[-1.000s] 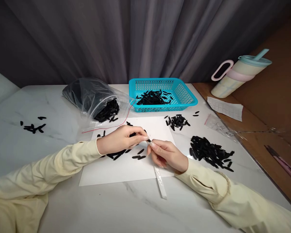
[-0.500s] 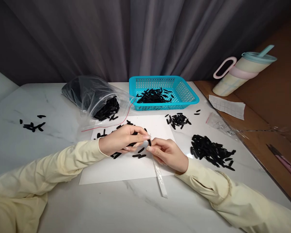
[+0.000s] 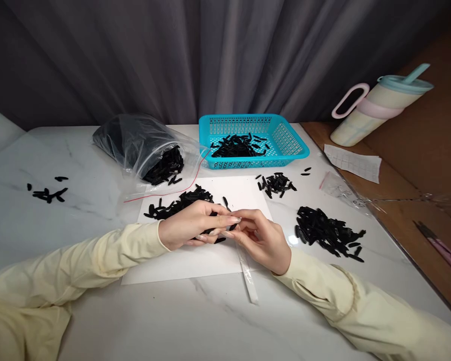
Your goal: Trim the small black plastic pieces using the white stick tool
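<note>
While the fingers of the left hand (image 3: 190, 223) and the right hand (image 3: 265, 238) meet at their tips, a slim black elongated piece (image 3: 233, 227) shows between them, narrowly pinched by both; how the grip is shared is partly hidden by the thumbs; more black shows among the left fingers, whether held or lying loose I cannot tell; beneath the fingers lies a rectangular white paper sheet (image 3: 165, 265), with a pile of similar black pieces (image 3: 188, 199) just beyond the left fingers; farther off on that side lies a clear plastic bag with a red seal line (image 3: 124, 143), black pieces at its mouth; beyond the fingertips stands a bright-blue perforated plastic basket (image 3: 259, 160) holding more; right of the fingers are a small black heap (image 3: 277, 184) and, nearer, a larger black heap (image 3: 325, 231); well left of them is a loose black scatter (image 3: 48, 194); on the near side of the right fingers, a narrow white strip in glossy wrap (image 3: 251, 288) reaches onto the white marbled surface (image 3: 135, 321).
</note>
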A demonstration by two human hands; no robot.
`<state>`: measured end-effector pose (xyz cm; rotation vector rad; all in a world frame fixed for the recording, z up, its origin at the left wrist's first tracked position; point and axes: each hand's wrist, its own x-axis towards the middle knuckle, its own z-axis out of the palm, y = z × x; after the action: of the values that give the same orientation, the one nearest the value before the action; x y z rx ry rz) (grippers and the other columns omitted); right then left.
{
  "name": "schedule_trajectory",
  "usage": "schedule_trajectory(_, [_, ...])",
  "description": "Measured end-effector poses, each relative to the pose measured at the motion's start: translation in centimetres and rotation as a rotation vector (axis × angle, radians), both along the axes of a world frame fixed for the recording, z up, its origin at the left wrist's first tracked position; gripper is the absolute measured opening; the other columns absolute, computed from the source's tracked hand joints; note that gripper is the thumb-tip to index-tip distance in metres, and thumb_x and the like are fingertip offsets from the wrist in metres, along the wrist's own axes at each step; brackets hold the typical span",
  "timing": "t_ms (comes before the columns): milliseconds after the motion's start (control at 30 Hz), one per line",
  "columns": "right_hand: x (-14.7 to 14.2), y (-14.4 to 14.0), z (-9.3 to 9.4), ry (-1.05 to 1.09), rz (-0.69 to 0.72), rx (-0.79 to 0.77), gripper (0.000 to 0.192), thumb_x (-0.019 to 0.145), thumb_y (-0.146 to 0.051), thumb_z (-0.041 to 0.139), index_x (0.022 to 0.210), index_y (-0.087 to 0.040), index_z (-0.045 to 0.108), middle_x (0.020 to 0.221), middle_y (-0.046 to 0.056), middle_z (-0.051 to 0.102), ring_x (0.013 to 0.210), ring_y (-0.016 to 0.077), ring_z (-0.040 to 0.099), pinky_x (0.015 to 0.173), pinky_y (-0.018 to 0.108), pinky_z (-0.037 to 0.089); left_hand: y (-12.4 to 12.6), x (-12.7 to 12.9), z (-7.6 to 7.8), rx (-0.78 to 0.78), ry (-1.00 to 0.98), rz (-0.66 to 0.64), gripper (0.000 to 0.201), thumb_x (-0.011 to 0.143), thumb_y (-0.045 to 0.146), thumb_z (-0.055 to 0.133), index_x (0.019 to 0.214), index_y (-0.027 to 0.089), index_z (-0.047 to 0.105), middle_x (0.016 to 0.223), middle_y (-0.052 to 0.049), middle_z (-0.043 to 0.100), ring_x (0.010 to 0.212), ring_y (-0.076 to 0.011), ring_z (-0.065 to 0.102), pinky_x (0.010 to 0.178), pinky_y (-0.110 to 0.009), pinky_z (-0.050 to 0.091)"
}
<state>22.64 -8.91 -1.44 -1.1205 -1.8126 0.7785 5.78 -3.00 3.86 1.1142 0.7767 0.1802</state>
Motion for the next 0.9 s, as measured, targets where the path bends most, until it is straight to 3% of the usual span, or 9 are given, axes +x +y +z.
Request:
schedule_trajectory(167, [-0.2, -0.4, 0.0, -0.007, -0.046, 0.166, 0.017, 0.088, -0.03, 0.053, 0.1, -0.02, 0.047, 0.073, 0.003, 0.067, 0.052, 0.0106, 0.058, 0.047, 0.021, 0.044, 0.2, -0.2, 0.3, -0.042, -0.015, -0.048, 0.023, 0.078, 0.036, 0.061, 0.081, 0.013, 0.059, 0.047, 0.009, 0.034, 0.034, -0.0008, 0.02, 0.027, -0.011, 0.013])
schedule_trajectory(367, [-0.2, -0.8, 0.1, -0.072, -0.134, 0.249, 0.015, 0.087, -0.033, 0.055, 0.095, -0.021, 0.051, 0.064, 0.001, 0.066, 0.043, 0.0103, 0.052, 0.041, 0.023, 0.043, 0.7, -0.6, 0.7, -0.025, -0.012, -0.184, 0.021, 0.078, 0.034, 0.062, 0.083, 0.013, 0.064, 0.041, 0.009, 0.029, 0.032, -0.0013, 0.019, 0.027, -0.013, 0.013])
schedule_trajectory(700, [-0.2, -0.6, 0.3, -0.115, -0.205, 0.393, 0.014, 0.087, -0.034, 0.056, 0.088, -0.021, 0.05, 0.053, -0.003, 0.06, 0.038, 0.0079, 0.045, 0.038, 0.02, 0.038, 1.1, -0.8, 0.5, -0.089, 0.007, -0.18, 0.022, 0.075, 0.026, 0.065, 0.093, 0.012, 0.064, 0.039, 0.01, 0.031, 0.032, -0.0016, 0.018, 0.027, -0.013, 0.014])
schedule_trajectory(800, [-0.2, -0.4, 0.3, -0.083, -0.196, 0.383, 0.015, 0.087, -0.034, 0.056, 0.089, -0.02, 0.049, 0.056, -0.003, 0.061, 0.037, 0.0068, 0.043, 0.038, 0.019, 0.037, 1.0, -0.7, 1.1, -0.052, 0.049, -0.163, 0.024, 0.075, 0.028, 0.065, 0.093, 0.012, 0.063, 0.04, 0.01, 0.031, 0.033, -0.0017, 0.018, 0.029, -0.013, 0.014])
schedule_trajectory(900, [-0.2, -0.2, 0.3, -0.037, -0.151, 0.281, 0.022, 0.085, -0.037, 0.058, 0.09, -0.02, 0.046, 0.061, -0.003, 0.062, 0.04, 0.0067, 0.045, 0.037, 0.018, 0.035, 0.8, -0.7, 1.9, 0.086, 0.143, -0.134, 0.025, 0.076, 0.031, 0.063, 0.094, 0.013, 0.063, 0.041, 0.01, 0.031, 0.035, -0.0024, 0.02, 0.032, -0.014, 0.016])
